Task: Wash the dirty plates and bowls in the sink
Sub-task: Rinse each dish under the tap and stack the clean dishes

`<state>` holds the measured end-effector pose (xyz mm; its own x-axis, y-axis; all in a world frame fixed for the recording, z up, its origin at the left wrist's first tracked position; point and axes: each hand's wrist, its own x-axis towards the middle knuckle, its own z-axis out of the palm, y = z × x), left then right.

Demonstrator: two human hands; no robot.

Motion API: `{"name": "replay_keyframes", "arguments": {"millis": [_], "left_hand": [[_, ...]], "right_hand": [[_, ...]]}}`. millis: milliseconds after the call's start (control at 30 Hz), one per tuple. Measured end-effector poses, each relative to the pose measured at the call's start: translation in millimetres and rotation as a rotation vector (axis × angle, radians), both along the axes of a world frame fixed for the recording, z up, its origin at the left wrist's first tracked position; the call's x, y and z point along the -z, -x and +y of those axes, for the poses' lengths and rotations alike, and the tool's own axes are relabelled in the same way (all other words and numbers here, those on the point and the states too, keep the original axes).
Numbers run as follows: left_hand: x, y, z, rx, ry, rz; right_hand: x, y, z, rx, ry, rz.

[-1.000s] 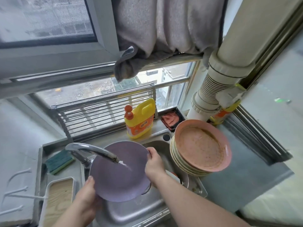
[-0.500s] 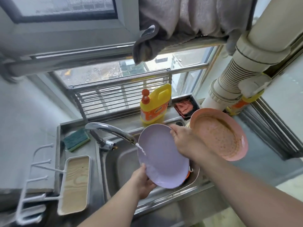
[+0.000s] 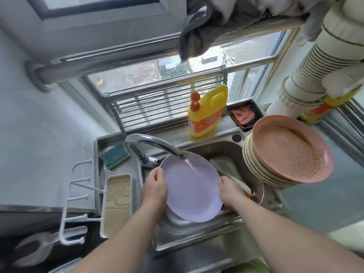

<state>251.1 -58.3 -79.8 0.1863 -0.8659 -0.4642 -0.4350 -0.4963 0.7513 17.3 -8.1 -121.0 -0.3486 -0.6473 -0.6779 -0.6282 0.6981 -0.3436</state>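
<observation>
A lilac plate [image 3: 192, 191] tilts over the steel sink [image 3: 197, 235], under a thin stream from the chrome faucet [image 3: 155, 143]. My left hand [image 3: 155, 186] grips its left rim. On the right rim my right hand [image 3: 229, 191] holds it. A stack of cream plates [image 3: 254, 166] stands on the sink's right edge, topped by a dirty pink plate [image 3: 289, 150] smeared with brown residue. More items lie in the sink behind my right hand, mostly hidden.
A yellow detergent bottle [image 3: 206, 113] stands behind the sink, beside a black tray with an orange cloth [image 3: 245, 116]. Left of the faucet lie a green sponge [image 3: 115, 155] and a wood-lined tray [image 3: 117, 201]. A white hook rack [image 3: 75, 203] sticks out at left. A wire rack [image 3: 161, 107] leans on the window.
My left hand went from the plate's bottom edge to its left rim, my right hand from the top edge to the right rim. The plate turned and sits further under the faucet.
</observation>
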Motion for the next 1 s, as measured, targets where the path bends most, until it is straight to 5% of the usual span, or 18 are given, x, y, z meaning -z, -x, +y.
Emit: {"name": "replay_keyframes", "arguments": {"millis": [200,433,600,833,933,1000], "left_hand": [[-22,-15,7,0.064,0.166,-0.084],[29,6,13,-0.438,-0.162,0.424],[28,55,29,-0.502,-0.462,0.661],[18,97,51,-0.427,-0.745,0.648],[13,77,46,-0.617,-0.852,0.609],[11,51,37,-0.559,-0.837,0.54]], "right_hand": [[-19,-29,-15,0.246,0.208,-0.193],[-56,13,-41,-0.149,0.446,0.152],[-99,25,-60,-0.367,0.594,0.248],[-142,25,-91,-0.512,0.112,0.554],[-138,37,-87,-0.511,-0.094,0.461],[-127,48,-80,-0.448,-0.17,0.256]]}}
